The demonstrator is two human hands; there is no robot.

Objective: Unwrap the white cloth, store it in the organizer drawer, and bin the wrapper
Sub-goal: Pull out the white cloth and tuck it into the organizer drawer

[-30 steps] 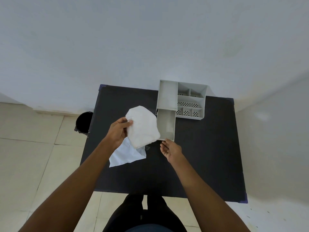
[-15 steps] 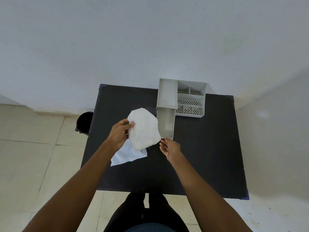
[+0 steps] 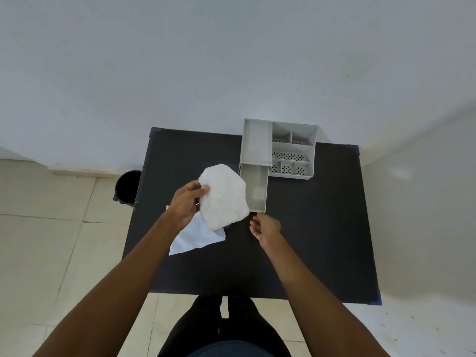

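Note:
My left hand (image 3: pixel 186 203) grips the folded white cloth (image 3: pixel 223 197) by its left edge and holds it above the black table (image 3: pixel 309 228), just left of the pulled-out drawer. The grey organizer (image 3: pixel 293 150) stands at the table's back edge, and its drawer (image 3: pixel 255 188) sticks out toward me with nothing visible inside. My right hand (image 3: pixel 265 227) hovers at the drawer's front end, fingers loosely curled and holding nothing. The pale crumpled wrapper (image 3: pixel 197 238) lies flat on the table under the cloth and my left wrist.
A black bin (image 3: pixel 128 186) stands on the tiled floor off the table's left back corner. A white wall runs behind the table. My legs show below the table's near edge.
The cloth has shifted slightly toward the drawer. My right hand has drawn back a little from the drawer's front end.

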